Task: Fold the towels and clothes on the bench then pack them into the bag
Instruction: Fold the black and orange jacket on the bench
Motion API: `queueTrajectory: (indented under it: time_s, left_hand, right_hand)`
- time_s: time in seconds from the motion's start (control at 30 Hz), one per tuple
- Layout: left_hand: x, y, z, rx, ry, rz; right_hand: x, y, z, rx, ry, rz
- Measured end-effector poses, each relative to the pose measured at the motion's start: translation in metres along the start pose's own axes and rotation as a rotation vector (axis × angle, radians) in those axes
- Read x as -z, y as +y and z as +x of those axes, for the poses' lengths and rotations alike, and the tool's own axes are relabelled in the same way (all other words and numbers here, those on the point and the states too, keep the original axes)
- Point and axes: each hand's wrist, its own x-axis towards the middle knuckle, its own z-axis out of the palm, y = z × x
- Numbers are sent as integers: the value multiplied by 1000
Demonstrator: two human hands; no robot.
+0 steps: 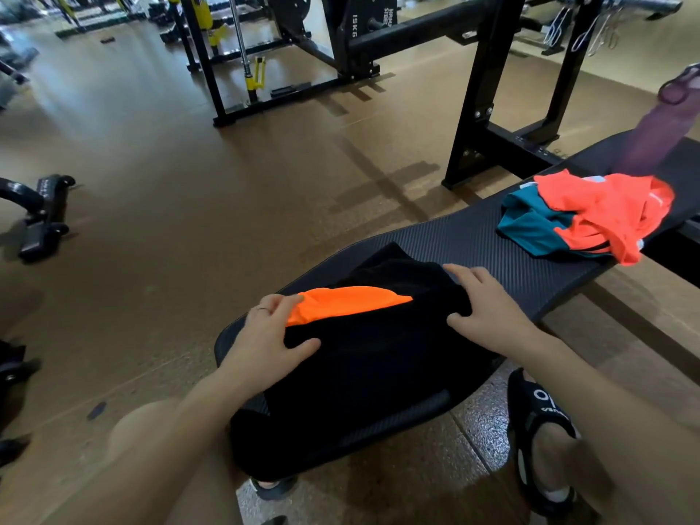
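A black garment (375, 358) with an orange panel (341, 303) lies spread over the near end of the dark padded bench (473, 236). My left hand (265, 335) rests on its left side, fingers curled over the orange edge and thumb lying on the black cloth. My right hand (481, 308) presses flat on the garment's right side with fingers fairly straight. Farther along the bench lies a crumpled heap of an orange-red garment (602, 210) on top of a teal garment (530, 225). No bag is in view.
A purple water bottle (659, 130) stands on the bench's far end. A black weight rack (492, 89) rises behind the bench, with more gym machines (246, 51) beyond. My sandalled right foot (541, 441) is on the floor beside the bench. Brown floor stretches to the left.
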Motion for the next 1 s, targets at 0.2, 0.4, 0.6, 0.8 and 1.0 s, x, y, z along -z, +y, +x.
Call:
queueTrajectory:
  time_s: [0.2,0.4,0.6,0.8,1.0]
  left_hand:
    - [-7,12,35,-305,-104,502]
    - [11,16,31,-330,-172,159]
    - [23,9,32,-344,-203,43]
    - [22,-4,40,-282,-316,-30]
    - [23,-3,40,-129,-355,-236]
  right_hand:
    - [-2,-21,29,317,-72,-358]
    - [-10,-12,30,405,55,-331]
    - [13,-29,28,367,44,-84]
    - [13,-33,30,264,-40,-89]
    - [16,-38,39,222,-141,-81]
